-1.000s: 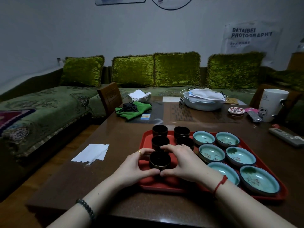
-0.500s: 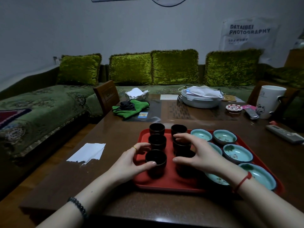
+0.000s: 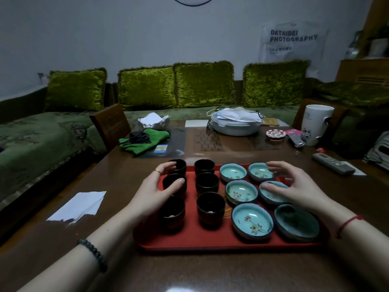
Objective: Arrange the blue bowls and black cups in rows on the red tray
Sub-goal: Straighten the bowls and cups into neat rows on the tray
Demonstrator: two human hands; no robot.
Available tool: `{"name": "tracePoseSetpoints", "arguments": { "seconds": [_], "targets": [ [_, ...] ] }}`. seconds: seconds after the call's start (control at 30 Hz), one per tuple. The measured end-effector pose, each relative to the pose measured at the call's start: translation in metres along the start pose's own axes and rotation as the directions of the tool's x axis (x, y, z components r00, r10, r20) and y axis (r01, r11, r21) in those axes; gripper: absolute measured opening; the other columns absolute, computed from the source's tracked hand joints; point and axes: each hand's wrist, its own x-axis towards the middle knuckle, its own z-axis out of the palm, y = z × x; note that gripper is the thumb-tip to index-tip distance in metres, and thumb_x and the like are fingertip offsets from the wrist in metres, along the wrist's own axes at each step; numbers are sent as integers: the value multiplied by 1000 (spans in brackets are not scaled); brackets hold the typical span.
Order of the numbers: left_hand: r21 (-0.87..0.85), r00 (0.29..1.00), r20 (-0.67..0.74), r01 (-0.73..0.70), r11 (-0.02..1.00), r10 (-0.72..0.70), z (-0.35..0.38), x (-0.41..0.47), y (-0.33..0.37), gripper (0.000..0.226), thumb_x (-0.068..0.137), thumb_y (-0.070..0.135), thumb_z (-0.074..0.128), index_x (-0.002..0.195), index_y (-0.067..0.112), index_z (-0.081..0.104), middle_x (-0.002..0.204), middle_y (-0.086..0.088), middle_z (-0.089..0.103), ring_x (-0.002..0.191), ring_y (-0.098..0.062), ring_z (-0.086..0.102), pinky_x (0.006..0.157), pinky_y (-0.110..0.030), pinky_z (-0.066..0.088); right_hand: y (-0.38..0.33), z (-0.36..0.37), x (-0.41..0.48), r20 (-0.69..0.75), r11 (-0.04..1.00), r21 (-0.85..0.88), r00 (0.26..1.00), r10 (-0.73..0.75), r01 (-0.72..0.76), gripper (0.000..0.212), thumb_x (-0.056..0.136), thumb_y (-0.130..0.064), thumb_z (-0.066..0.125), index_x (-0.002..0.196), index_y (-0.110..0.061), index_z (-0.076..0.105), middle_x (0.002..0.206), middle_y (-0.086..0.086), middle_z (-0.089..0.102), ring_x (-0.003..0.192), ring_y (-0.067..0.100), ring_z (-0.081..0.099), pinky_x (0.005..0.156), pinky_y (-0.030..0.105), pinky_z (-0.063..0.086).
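Observation:
A red tray [image 3: 189, 239] lies on the brown table in front of me. On its left half stand several black cups [image 3: 210, 204] in two columns. On its right half sit several blue bowls [image 3: 252, 221], also in two columns. My left hand [image 3: 155, 190] hovers over the left column of cups, fingers spread, thumb by the middle cup [image 3: 171, 182]. My right hand [image 3: 294, 186] is spread over the right column of bowls, fingers above the far bowl [image 3: 260, 171] and the middle one [image 3: 273, 193]. Neither hand grips anything.
A torn white paper [image 3: 79, 204] lies left of the tray. Behind it are a green cloth [image 3: 145, 140], a covered white dish [image 3: 235, 123], a round patterned box [image 3: 275, 134], a white mug [image 3: 315, 124] and a remote [image 3: 333, 163]. A wooden chair [image 3: 110, 125] and green sofa stand beyond.
Both hands have let go of the near cups and moved apart: the left to the left cup column, the right across to the bowls. The near-right cup now stands in line.

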Motion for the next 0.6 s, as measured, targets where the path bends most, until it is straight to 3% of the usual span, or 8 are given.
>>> {"name": "tracePoseSetpoints", "arguments": {
  "seconds": [0.13,0.23,0.4,0.6],
  "targets": [
    [99,988,131,-100,990,87,28,30,31,43,80,33,64,119,33,46,118,11,56,116,-6,50,97,-19,35,20,-10,7,-3,999,-29,999,39,-39,61,65,-38,76,120,-26,52,119,1,61,109,15,55,95,30,42],
    [279,961,270,-145,949,68,53,56,49,54,81,42,60,129,24,42,131,1,54,124,-15,47,106,-32,34,30,-15,17,25,997,-57,998,59,-58,61,67,-38,75,121,-26,50,121,2,59,110,15,54,94,31,43],
    [550,917,398,-221,805,-20,92,93,62,64,83,44,55,138,20,31,141,-5,45,132,-22,38,107,-38,25,42,-15,37,58,993,-71,994,94,-90,63,69,-38,74,125,-25,46,129,3,54,115,17,51,93,26,40],
    [722,863,498,-353,595,-92,112,114,50,67,79,47,58,134,17,34,125,-8,56,120,-28,47,104,-45,18,55,-6,53,139,992,-94,986,93,-81,65,72,-40,70,129,-25,41,133,2,50,120,17,47,103,32,39]
  ]
}}
